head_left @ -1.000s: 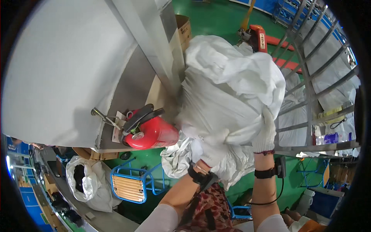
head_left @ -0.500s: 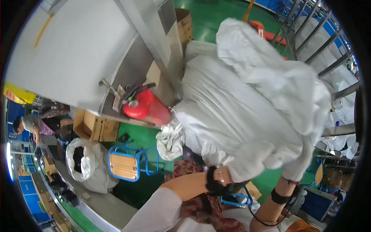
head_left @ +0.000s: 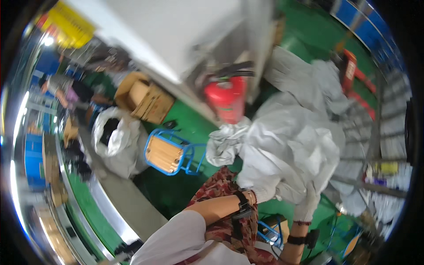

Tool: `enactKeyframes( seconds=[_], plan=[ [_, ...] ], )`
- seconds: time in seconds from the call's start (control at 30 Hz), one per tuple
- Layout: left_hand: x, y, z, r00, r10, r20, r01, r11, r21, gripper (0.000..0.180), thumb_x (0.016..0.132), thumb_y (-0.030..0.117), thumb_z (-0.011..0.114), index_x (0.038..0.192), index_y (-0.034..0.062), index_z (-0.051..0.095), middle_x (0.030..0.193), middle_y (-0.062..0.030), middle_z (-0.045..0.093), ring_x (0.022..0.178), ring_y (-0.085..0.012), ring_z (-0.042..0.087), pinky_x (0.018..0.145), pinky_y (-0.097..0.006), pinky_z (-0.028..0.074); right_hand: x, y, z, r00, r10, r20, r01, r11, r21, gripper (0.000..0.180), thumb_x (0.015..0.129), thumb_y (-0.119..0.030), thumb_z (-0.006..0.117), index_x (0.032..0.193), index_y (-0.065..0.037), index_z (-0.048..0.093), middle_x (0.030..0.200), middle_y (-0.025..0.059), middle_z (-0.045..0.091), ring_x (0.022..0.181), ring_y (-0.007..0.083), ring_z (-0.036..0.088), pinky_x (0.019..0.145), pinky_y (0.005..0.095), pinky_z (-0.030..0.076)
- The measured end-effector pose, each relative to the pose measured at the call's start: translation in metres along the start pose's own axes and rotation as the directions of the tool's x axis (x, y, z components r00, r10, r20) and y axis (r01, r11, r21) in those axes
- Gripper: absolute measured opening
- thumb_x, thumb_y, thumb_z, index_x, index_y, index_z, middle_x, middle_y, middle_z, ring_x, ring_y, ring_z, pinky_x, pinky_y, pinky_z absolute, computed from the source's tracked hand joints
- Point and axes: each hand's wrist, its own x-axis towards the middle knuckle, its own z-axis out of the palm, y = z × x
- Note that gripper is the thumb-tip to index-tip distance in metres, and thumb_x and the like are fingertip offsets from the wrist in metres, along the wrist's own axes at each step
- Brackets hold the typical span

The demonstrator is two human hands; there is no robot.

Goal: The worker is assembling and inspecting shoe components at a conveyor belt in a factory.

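Observation:
A large white woven sack (head_left: 287, 137) hangs crumpled in front of me, its near edge at both my hands. My left hand (head_left: 265, 192), in a pale knitted glove, is closed on the sack's near left edge. To the right, my right hand (head_left: 308, 204), gloved too, grips the near right edge. Folds of sack hide most of the fingers on both hands. Another whitish sack (head_left: 293, 73) lies beyond the held one, and a crumpled white sack (head_left: 227, 143) rests on the floor to its left.
A red fire extinguisher (head_left: 227, 99) stands by the white cabinet (head_left: 176, 39). Left are a blue-framed stool (head_left: 164, 153), an open carton (head_left: 152, 104) and a filled white sack (head_left: 126, 150). Metal bars (head_left: 377, 132) rise at right. Another person (head_left: 66, 90) stands far left.
My view has swung, shifting the cabinet and extinguisher rightward in the picture. The held sack, spread high and wide before, has come down and bunched up between my hands.

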Motion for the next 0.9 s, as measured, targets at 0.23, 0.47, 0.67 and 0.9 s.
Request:
enactKeyframes(
  seconds=[0.23,0.47,0.67,0.9],
  plan=[
    [-0.052,-0.048,-0.033,0.780,0.552,-0.295,-0.416,0.809,0.415,0.063,0.076,0.029,0.077,0.131,0.0029,0.058,0.128,-0.0249,0.057,0.119,-0.0309,0.059,0.091,-0.043,0.052,-0.072,0.060,0.048,0.882,-0.210,0.423,0.472,0.407,-0.782,0.059,0.085,-0.026,0.078,0.130,0.006,0.056,0.124,0.0152,0.064,0.108,0.0243,0.065,0.092,0.0373,0.053],
    [-0.095,-0.070,-0.100,0.919,0.318,-0.235,-0.299,0.948,0.112,0.063,0.076,0.032,0.077,0.130,0.0038,0.059,0.129,-0.0243,0.057,0.119,-0.0307,0.059,0.091,-0.043,0.052,-0.131,-0.052,0.169,0.877,0.192,0.440,0.222,0.650,-0.726,0.065,0.077,-0.014,0.081,0.132,0.006,0.052,0.125,0.0151,0.062,0.111,0.0224,0.061,0.093,0.0370,0.050],
    [-0.129,-0.082,-0.129,0.968,0.167,-0.185,-0.172,0.985,-0.012,0.063,0.075,0.034,0.077,0.129,0.0046,0.060,0.130,-0.0238,0.057,0.119,-0.0306,0.059,0.092,-0.043,0.052,-0.075,-0.068,0.156,0.810,-0.165,0.563,0.581,0.352,-0.733,0.061,0.093,-0.007,0.058,0.150,-0.002,0.039,0.139,0.0164,0.056,0.124,0.0294,0.056,0.102,0.0384,0.046],
    [-0.154,-0.037,-0.128,0.986,0.123,-0.110,-0.133,0.987,-0.087,0.063,0.075,0.036,0.077,0.128,0.0054,0.061,0.131,-0.0233,0.057,0.120,-0.0304,0.059,0.093,-0.044,0.051,-0.004,0.033,0.073,0.765,-0.104,0.636,0.600,0.472,-0.645,0.064,0.084,-0.016,0.070,0.141,0.003,0.049,0.129,0.0204,0.063,0.117,0.0322,0.063,0.099,0.0398,0.049]
  ],
)
